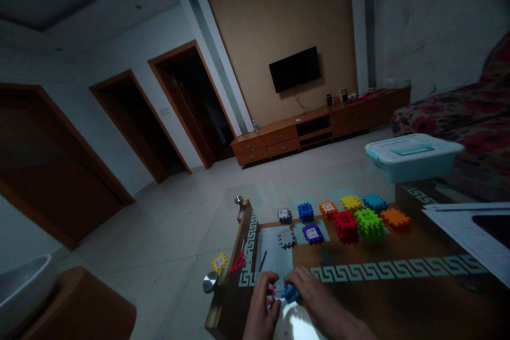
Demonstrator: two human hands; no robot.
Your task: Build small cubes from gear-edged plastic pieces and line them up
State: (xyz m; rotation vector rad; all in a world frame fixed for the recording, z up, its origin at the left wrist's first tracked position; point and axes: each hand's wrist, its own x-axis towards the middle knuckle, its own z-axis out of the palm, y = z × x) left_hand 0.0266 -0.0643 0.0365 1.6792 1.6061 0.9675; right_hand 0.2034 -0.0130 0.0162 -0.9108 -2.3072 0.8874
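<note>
My left hand (261, 303) is closed on a pink notched foam-like puzzle piece (271, 293), mostly covered by the fingers. Close beside it, my right hand (308, 289) grips a blue notched piece or small stack (290, 293) from above. Both hands are low over the near edge of the glass table. Ahead of them lie a white sheet of paper (274, 255), a dark pen (263, 261) and a grey notched frame (286, 239). A purple piece with a white label (312, 234) sits to its right.
Stacks of notched pieces stand farther back, including red (346, 227), green (370, 224) and orange (396, 221). A yellow piece (219, 262) and a red one (238, 261) lie at the left edge. A lidded tub (414, 162) and papers (474, 239) are at right.
</note>
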